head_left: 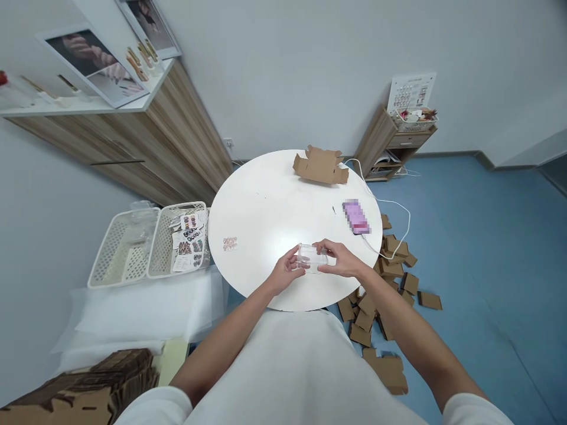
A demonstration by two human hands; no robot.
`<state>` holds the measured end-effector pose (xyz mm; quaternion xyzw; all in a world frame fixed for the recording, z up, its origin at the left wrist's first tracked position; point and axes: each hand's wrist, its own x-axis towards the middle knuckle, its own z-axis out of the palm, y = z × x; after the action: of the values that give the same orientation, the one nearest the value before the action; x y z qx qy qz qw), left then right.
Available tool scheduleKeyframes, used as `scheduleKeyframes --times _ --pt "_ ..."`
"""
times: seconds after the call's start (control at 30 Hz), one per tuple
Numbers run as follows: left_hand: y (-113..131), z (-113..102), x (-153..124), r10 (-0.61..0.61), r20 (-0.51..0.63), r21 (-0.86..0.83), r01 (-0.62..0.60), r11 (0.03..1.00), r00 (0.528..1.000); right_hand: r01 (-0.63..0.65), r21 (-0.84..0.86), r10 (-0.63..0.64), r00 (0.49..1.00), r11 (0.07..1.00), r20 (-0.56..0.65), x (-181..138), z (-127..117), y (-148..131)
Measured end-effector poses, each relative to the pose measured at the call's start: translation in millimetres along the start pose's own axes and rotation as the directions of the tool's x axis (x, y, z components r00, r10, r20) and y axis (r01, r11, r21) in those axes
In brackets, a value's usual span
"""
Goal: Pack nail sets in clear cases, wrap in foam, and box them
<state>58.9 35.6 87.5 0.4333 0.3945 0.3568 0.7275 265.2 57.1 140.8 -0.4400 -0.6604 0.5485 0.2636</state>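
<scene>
Clear plastic case (312, 260) between left hand (284, 273) and right hand (339, 260), above the near part of the worktop (261, 183). Each grip closed on one end; neither hand nearer. Long axis runs roughly hand to hand. Pinkish ovals (230, 244) well left of the grip; unfolded carton (322, 166) beyond it.
</scene>
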Motion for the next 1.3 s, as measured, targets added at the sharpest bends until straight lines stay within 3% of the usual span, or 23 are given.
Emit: scheduleKeyframes --times 0.17,0.4,0.63,0.73,0.87,1.0,1.17,1.3 --pt "-7 -7 -7 -0.045 -0.142 0.075 0.056 0.996 0.989 -0.113 0.139 0.102 0.991 0.984 0.081 11 -7 6" --pt "-14 0 -14 -0.016 -0.161 0.056 0.026 0.998 0.987 -0.253 0.266 0.302 0.939 0.93 -0.164 38 15 33" --pt "-20 0 -15 -0.017 -0.157 0.063 0.027 0.998 0.988 -0.352 0.435 0.465 0.865 0.829 -0.186 42 32 46" --pt "-21 -2 -13 -0.02 -0.192 0.064 0.032 0.997 0.981 -0.331 0.414 0.458 0.851 0.848 -0.257 29 36 49" --pt "-25 -4 -13 -0.032 -0.226 0.057 0.046 0.997 0.974 -0.243 0.294 0.354 0.832 0.925 -0.427 -1 54 57" --pt "-38 -5 -14 -0.047 -0.254 0.068 0.067 0.995 0.966 -0.213 0.261 0.312 0.843 0.942 -0.438 -19 77 68" --pt "-57 -9 -4 -0.013 -0.342 0.209 0.089 0.974 0.94 -0.261 0.177 0.315 0.81 0.949 -0.494 -7 86 92" --pt "-67 -15 13 0.012 -0.424 0.469 0.209 0.858 0.905 -0.314 0.021 0.283 0.823 0.949 -0.493 12 83 116"
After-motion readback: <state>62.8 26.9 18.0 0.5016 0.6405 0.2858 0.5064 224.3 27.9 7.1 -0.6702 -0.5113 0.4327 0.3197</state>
